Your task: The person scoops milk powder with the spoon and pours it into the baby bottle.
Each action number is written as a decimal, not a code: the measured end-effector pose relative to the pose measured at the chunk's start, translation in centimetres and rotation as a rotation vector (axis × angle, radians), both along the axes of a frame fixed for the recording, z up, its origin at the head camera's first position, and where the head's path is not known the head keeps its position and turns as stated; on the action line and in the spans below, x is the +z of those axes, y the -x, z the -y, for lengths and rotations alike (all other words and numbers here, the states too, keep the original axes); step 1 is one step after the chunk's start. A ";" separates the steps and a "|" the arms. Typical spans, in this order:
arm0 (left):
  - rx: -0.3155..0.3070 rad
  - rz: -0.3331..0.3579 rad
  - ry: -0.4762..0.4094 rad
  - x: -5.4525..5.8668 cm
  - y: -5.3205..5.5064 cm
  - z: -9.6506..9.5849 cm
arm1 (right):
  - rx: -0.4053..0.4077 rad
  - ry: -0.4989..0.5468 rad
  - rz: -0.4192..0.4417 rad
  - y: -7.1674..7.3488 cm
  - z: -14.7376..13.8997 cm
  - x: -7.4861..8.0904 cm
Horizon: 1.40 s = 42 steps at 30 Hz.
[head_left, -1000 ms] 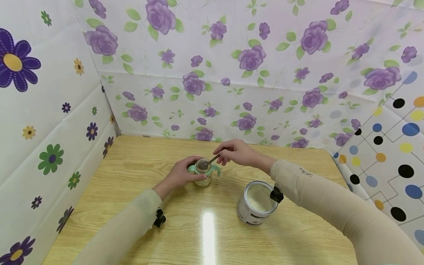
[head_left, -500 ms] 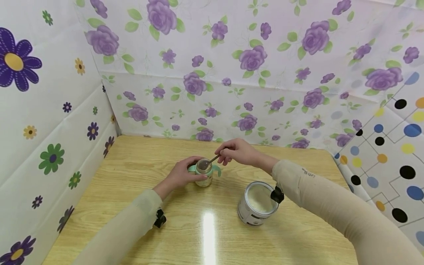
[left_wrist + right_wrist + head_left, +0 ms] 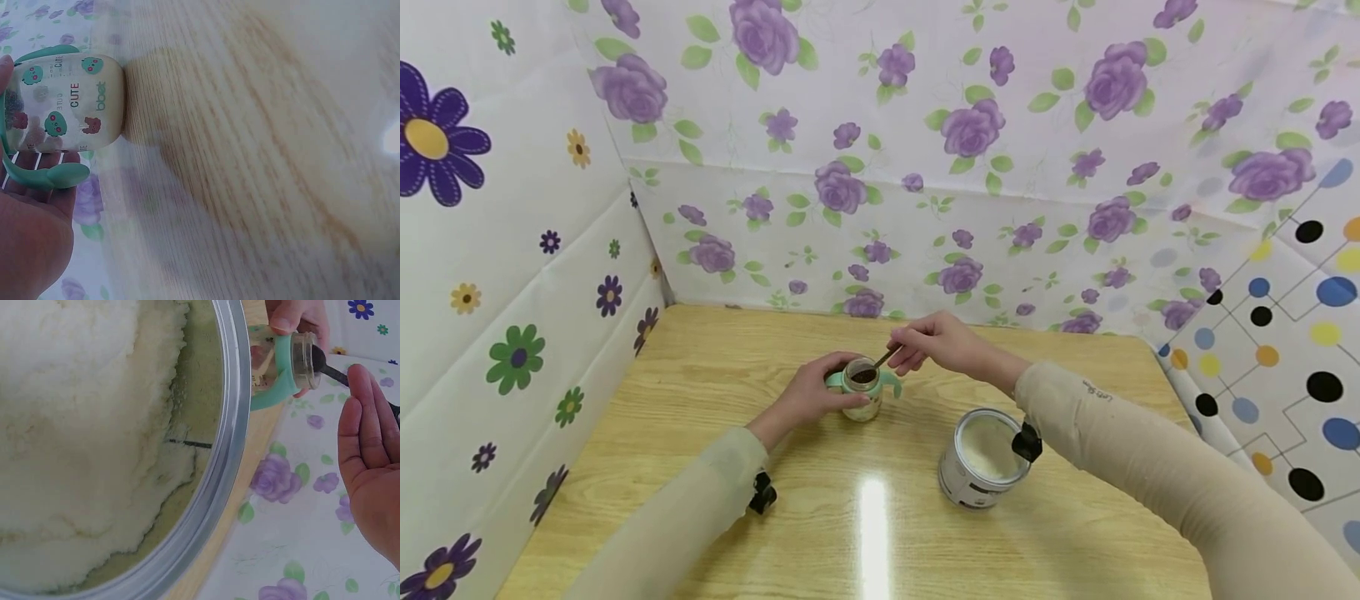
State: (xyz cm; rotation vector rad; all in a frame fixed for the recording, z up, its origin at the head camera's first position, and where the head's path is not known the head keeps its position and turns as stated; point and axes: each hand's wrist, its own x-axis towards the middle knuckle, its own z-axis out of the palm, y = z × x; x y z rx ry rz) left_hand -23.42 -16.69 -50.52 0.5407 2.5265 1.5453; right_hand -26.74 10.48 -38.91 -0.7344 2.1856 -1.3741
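Note:
My left hand [image 3: 811, 392] grips a clear baby bottle [image 3: 862, 410] that stands upright on the table. The bottle has mint-green handles [image 3: 47, 177] and little printed faces, and its mouth is uncovered. Between thumb and fingers my right hand [image 3: 943, 343] pinches a dark spoon [image 3: 887, 356]. The spoon slants down to the left, its bowl [image 3: 319, 359] at the bottle's mouth. Below my right forearm stands an uncovered tin [image 3: 961, 483] of pale powder [image 3: 81, 437]. How much powder lies in the bottle is hard to tell.
The wooden table [image 3: 775, 542] carries a bright glare streak at its front. A flowered cloth wall [image 3: 880, 208] rises behind, with patterned cloth on both sides. Black wrist cameras [image 3: 763, 493] sit on the sleeves.
The spoon has tipped over in my right hand: its bowl, greyish earlier, now looks dark brown and its handle stands a little steeper. My left hand, the bottle and the tin stay put.

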 end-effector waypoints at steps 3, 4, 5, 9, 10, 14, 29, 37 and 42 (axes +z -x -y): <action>-0.003 0.001 -0.002 -0.1 0.1 -0.1 | -0.022 0.011 -0.018 0.1 0.0 -0.2; -0.005 0.003 -0.004 -0.2 0.1 -0.2 | -0.034 0.012 -0.023 0.2 0.0 -0.3; -0.007 0.005 -0.007 -0.2 0.1 -0.2 | -0.046 0.015 -0.027 0.3 -0.1 -0.4; -0.018 0.016 -0.017 -0.2 0.2 -0.4 | -0.101 0.045 0.000 0.4 -0.9 -0.6; -0.019 0.020 -0.017 -0.2 0.2 -0.5 | -0.112 0.069 0.021 0.4 -1.1 -0.7; -0.018 0.042 -0.012 -0.1 0.2 -0.6 | -0.178 0.196 0.122 0.2 -2.6 -0.4; -0.029 0.058 0.011 0.7 0.1 -0.1 | -0.240 0.365 0.209 -4.8 -15.1 1.4; -0.034 0.053 0.037 1.1 0.0 0.3 | -0.272 0.227 0.206 -8.2 -19.8 0.7; -0.065 0.038 0.079 1.4 0.3 0.0 | -0.287 0.061 0.175 -9.4 -20.4 -0.6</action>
